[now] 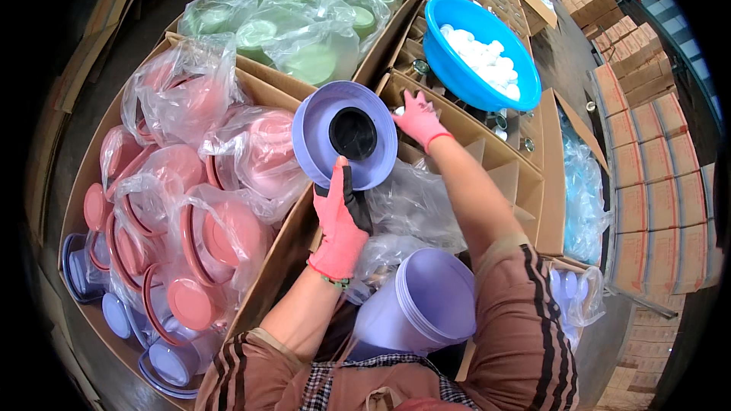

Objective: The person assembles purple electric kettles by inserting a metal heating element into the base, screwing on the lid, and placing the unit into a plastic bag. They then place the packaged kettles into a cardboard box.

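My left hand (340, 222), in a pink glove with dark patches, grips a round purple plastic tub (311, 141) by its near side, thumb over the rim. A black round piece (352, 134) sits in the middle of the tub, by the thumb tip. Farther right, my right hand (421, 119), also pink-gloved, reaches to the edge of a divided cardboard box (472, 131) with fingers apart. A small white piece shows by its fingertips; whether they touch it I cannot tell. Close to my body stands a stack of purple tubs (415, 301).
At left, a large carton holds bagged pink tubs (205, 240) and purple ones. Behind it, another carton holds bagged green tubs (304, 34). A blue basin (449, 68) of white pieces rests on divided boxes. Clear plastic bags (411, 205) lie between my arms. Stacked cartons (655, 205) stand right.
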### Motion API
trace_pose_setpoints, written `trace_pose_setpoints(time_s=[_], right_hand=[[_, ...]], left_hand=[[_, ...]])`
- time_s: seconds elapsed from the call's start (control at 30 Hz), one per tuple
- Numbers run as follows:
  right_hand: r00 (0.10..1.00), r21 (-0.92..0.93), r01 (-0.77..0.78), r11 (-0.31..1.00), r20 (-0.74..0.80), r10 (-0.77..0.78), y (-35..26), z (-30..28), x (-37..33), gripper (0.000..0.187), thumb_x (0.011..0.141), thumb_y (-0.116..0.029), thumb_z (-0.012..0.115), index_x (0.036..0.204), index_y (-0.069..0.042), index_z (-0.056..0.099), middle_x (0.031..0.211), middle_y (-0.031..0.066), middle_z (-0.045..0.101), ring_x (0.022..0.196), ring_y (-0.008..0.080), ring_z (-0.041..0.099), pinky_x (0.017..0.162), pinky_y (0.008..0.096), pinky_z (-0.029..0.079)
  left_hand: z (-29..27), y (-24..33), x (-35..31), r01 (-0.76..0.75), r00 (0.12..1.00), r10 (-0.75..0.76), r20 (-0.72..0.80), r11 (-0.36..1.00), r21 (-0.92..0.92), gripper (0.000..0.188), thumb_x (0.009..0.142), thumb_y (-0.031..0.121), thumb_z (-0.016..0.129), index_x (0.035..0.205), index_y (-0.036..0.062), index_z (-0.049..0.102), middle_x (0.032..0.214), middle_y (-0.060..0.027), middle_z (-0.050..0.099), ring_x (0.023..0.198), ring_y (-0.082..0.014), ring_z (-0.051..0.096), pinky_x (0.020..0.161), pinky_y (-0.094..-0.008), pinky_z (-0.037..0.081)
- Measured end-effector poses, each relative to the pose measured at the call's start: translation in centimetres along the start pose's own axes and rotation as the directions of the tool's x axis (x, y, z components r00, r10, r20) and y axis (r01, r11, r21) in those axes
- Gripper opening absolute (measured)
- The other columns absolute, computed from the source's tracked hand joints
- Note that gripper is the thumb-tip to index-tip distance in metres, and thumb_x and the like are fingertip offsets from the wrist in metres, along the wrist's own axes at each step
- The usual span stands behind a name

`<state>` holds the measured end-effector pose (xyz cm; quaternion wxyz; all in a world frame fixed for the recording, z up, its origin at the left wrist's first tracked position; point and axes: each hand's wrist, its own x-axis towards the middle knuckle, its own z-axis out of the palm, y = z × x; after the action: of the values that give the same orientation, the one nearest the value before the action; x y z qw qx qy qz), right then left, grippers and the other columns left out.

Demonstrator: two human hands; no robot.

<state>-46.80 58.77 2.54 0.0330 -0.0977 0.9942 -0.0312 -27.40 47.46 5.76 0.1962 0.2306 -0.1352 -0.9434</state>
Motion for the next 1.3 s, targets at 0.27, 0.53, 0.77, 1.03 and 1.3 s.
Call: trace_pose_setpoints(time_s=[0.27,0.53,0.77,1.03,1.3], right_hand=[[0.981,0.007,0.007,1.000,0.192,-0.009,-0.1,2.4,0.3,0.052,0.066,-0.034,0.066,0.103,-0.002,0.049,0.109,0.0230,0.048,0.101,0.0337,0.050,0.084,0.0379,0.043],[0.988,0.014,0.122,0.992,-0.094,-0.120,0.5,-10.8,-5.2,0.048,0.062,-0.034,0.067,0.090,0.003,0.056,0.095,0.0223,0.057,0.092,0.0327,0.055,0.080,0.0377,0.044],[0.905,0.621,0.186,0.761,-0.410,0.114,8.2,-23.8,-18.7,0.041,0.067,-0.032,0.069,0.090,-0.001,0.054,0.076,0.0074,0.058,0.070,0.0166,0.058,0.063,0.0245,0.045],[0.902,0.948,0.299,-0.111,-0.243,0.356,9.2,-12.9,-35.2,0.042,0.080,-0.026,0.055,0.114,-0.003,0.043,0.104,0.0096,0.053,0.095,0.0170,0.053,0.078,0.0299,0.044],[0.986,0.986,0.167,-0.015,-0.167,0.014,10.2,-6.4,-35.4,0.071,0.069,-0.018,0.069,0.125,-0.005,0.028,0.096,0.0041,0.054,0.088,0.0163,0.053,0.082,0.0299,0.041]], left_hand=[[0.0,0.0,0.2,-0.046,0.999,0.045,0.014,0.999,0.025,0.038,0.080,0.010,0.057,0.115,0.0021,0.043,0.107,-0.0060,0.050,0.094,-0.0144,0.049,0.082,-0.0291,0.041],[-1.5,0.2,1.0,0.176,0.980,-0.159,0.115,0.973,-0.150,0.037,0.085,0.027,0.049,0.116,0.0080,0.043,0.113,-0.0059,0.048,0.102,-0.0212,0.048,0.088,-0.0377,0.040],[-2.9,-0.2,1.0,0.574,0.401,-0.175,0.899,0.813,-0.097,0.044,0.089,0.031,0.035,0.124,0.0051,0.033,0.126,-0.0184,0.037,0.116,-0.0338,0.037,0.099,-0.0465,0.027],[1.2,-3.5,-3.2,0.374,0.493,-0.240,0.836,0.926,0.046,0.035,0.083,0.027,0.043,0.113,0.0089,0.039,0.116,-0.0117,0.043,0.105,-0.0256,0.040,0.090,-0.0416,0.031],[2.9,-0.8,-6.8,0.106,0.442,-0.241,0.864,0.971,0.217,0.035,0.083,0.032,0.045,0.102,0.0025,0.044,0.097,-0.0111,0.048,0.089,-0.0247,0.047,0.081,-0.0351,0.038]])
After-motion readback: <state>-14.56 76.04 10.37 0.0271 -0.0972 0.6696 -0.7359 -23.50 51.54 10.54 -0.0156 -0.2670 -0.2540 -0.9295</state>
